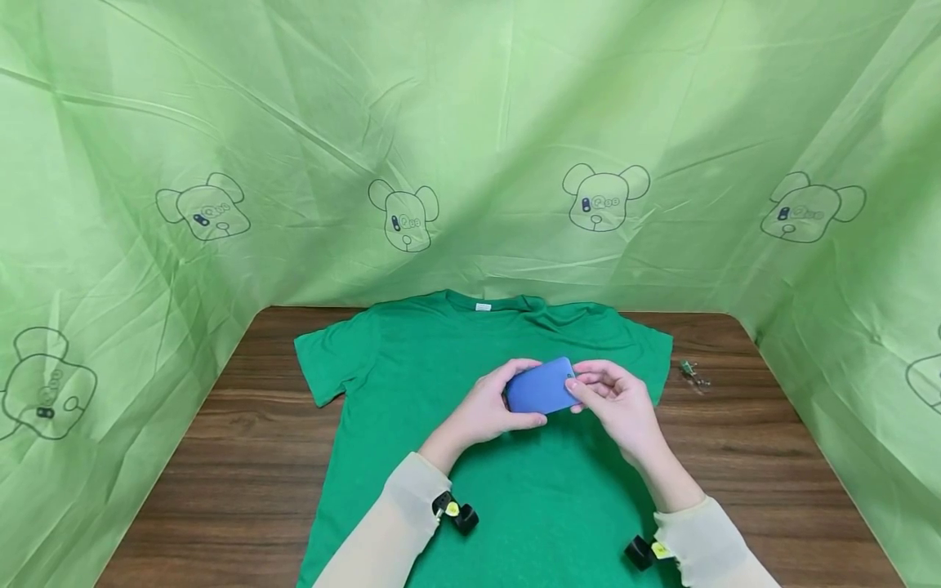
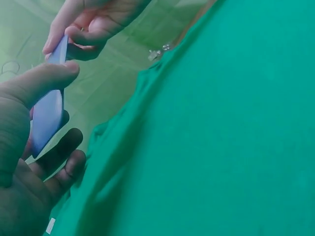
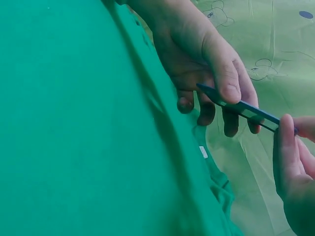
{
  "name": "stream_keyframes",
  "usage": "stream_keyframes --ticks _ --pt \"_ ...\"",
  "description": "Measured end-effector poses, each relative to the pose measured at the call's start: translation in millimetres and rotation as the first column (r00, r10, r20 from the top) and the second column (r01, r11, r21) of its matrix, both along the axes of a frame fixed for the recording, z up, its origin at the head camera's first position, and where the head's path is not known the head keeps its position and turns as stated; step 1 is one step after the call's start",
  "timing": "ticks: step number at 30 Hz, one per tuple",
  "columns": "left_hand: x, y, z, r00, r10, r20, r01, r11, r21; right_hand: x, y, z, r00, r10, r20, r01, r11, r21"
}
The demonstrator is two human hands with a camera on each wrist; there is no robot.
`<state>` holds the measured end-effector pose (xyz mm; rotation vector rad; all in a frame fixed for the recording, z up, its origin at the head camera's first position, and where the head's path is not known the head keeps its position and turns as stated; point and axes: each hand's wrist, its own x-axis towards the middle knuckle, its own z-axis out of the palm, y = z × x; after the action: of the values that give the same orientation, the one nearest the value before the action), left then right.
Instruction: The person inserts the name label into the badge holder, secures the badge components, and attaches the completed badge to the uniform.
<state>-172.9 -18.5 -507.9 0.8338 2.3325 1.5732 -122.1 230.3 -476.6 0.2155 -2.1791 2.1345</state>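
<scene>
Above the chest of a green T-shirt, both hands hold a flat blue case with rounded corners and a small dark hole near one corner. My left hand grips its left end, thumb along the near edge and fingers behind. The right hand pinches the corner with the hole between thumb and fingers. From the right wrist, the case appears nearly edge-on, thin with gaps along its side. The left thumb crosses its face in the left wrist view. What lies behind the case is hidden.
The shirt lies spread on a dark wooden table, collar away from me. Beside its right sleeve sits a small green-and-clear trinket, too small to identify. Light green cloth walls with bear-head drawings enclose the table's back and sides.
</scene>
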Motion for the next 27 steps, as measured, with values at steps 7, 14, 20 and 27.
stream_keyframes --ticks 7,14,20,27 --pt "-1.8 -3.0 -3.6 0.999 0.032 0.033 -0.033 0.998 0.053 -3.6 13 -1.3 0.998 0.041 -0.038 -0.038 0.995 0.091" --pt "-5.3 -7.8 -9.5 0.989 0.025 0.145 -0.049 0.985 0.167 -11.7 37 -1.8 0.997 -0.037 -0.075 0.048 0.987 0.152" --pt "-7.3 -9.2 -11.8 0.982 0.004 0.186 -0.050 0.970 0.239 -17.7 64 -1.8 0.992 -0.092 -0.085 0.105 0.981 0.166" --pt "-9.1 -10.0 -13.1 0.980 0.005 0.198 -0.055 0.968 0.246 -20.5 94 -3.2 0.975 -0.188 -0.120 0.210 0.952 0.221"
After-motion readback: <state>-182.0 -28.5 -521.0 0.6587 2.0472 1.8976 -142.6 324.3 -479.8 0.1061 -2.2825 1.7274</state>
